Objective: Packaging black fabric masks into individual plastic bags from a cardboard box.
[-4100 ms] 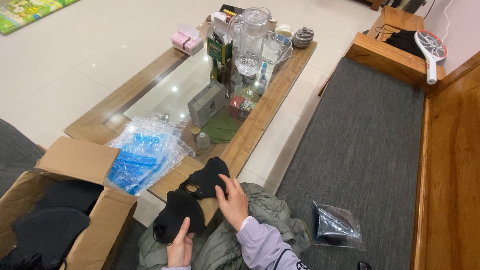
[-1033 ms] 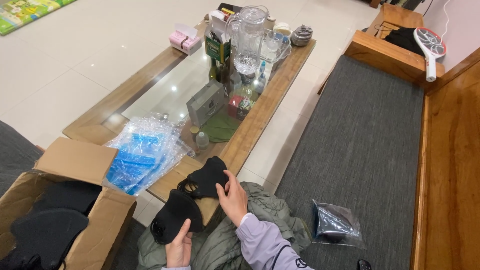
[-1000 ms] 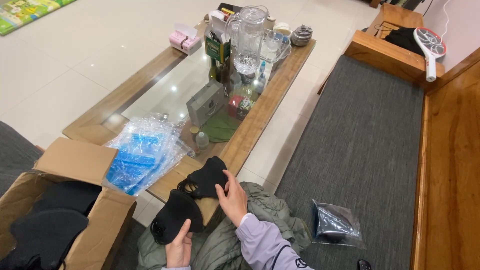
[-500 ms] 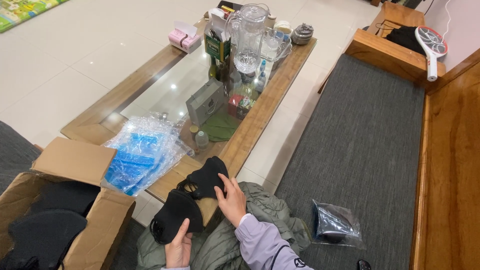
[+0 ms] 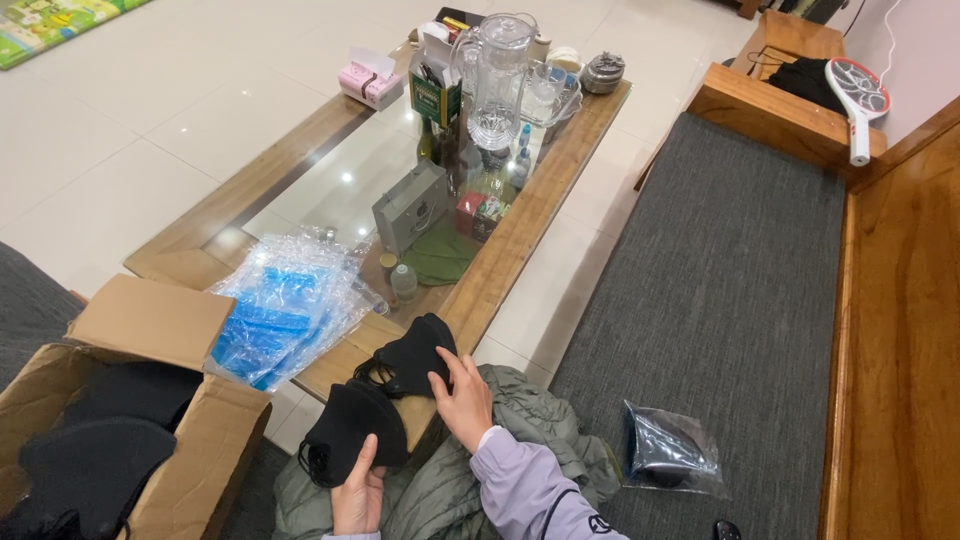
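Observation:
My left hand holds a stack of black face masks low over my lap, thumb pressed on its lower edge. My right hand rests its fingers on a second stack of black masks lying at the near corner of the wooden, glass-topped coffee table. The two stacks touch each other. A pile of clear plastic bags with blue contents lies on the table just left of the masks.
An open cardboard box with black masks inside stands at the lower left. A bagged black item lies on the grey bench cushion. A glass jug, boxes and bottles crowd the table's far end. An electric swatter leans at the bench's far end.
Both hands and the mask stacks stay almost where they were; the view has only shifted slightly.

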